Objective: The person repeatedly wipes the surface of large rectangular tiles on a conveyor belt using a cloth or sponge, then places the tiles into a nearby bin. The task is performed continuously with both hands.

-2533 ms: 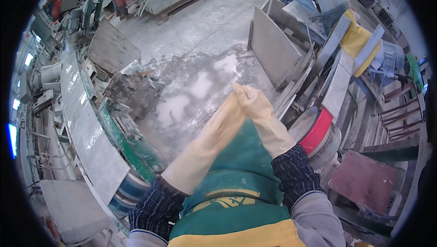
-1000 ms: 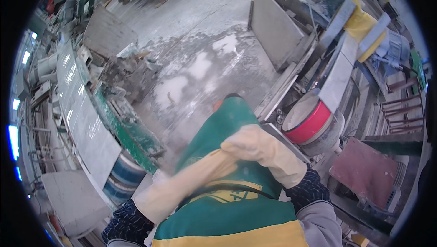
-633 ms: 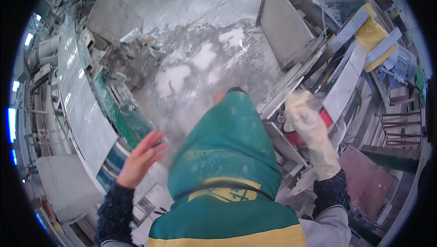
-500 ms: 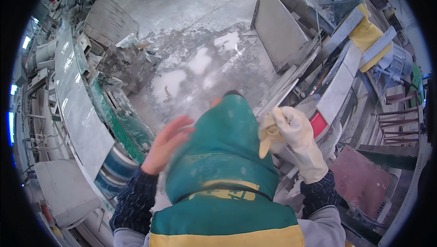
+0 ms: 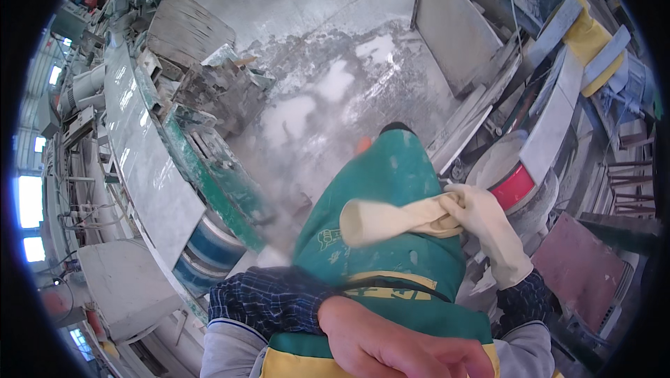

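Note:
My right hand wears a cream rubber glove and grips a second, empty cream glove. That glove sticks out leftward over my lap, its open cuff at the far end and its fingers bunched in my grip. Bare and low in front of my chest is my left hand, its fingers stretched toward the right and partly cut off by the lower edge. It holds nothing that I can see. A green apron with yellow trim covers my front, dusty in places.
At left runs a long pale slab surface beside a green metal frame. Flat slabs lean at the upper right. A red-rimmed round part and a reddish plate lie right of me. The wet floor shows whitish patches.
My left hand has swung from beside the apron's left side down across my chest. The empty glove, bunched before, now extends leftward from my right hand. The whole view has shifted slightly.

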The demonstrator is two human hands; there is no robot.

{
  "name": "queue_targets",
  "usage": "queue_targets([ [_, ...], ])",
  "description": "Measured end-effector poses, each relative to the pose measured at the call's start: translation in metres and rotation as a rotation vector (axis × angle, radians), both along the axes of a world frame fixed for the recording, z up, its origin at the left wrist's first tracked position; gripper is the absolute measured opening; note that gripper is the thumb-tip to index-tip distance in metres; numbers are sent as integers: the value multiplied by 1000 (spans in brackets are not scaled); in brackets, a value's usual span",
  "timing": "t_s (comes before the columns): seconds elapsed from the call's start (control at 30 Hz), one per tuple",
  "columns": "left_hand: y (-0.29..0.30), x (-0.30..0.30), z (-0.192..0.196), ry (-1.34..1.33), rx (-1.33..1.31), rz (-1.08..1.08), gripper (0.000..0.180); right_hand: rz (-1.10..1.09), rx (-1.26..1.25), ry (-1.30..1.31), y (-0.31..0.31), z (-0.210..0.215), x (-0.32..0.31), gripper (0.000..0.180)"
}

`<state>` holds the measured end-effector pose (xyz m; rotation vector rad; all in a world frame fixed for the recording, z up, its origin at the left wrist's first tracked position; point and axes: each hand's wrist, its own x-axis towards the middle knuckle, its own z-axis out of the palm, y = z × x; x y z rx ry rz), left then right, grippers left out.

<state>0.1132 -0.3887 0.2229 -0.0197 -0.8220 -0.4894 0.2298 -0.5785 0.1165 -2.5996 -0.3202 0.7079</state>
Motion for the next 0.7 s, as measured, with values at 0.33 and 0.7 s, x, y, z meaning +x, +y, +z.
queue_targets([
  [0.33, -9, 8, -15, -42, -38, -63, 32, -83, 37, -518, -28, -13, -6, 53],
  [0.7, -5, 19, -20, -89, -3, -11, 28, -996, -315, -505, -125, -49, 82, 105],
])
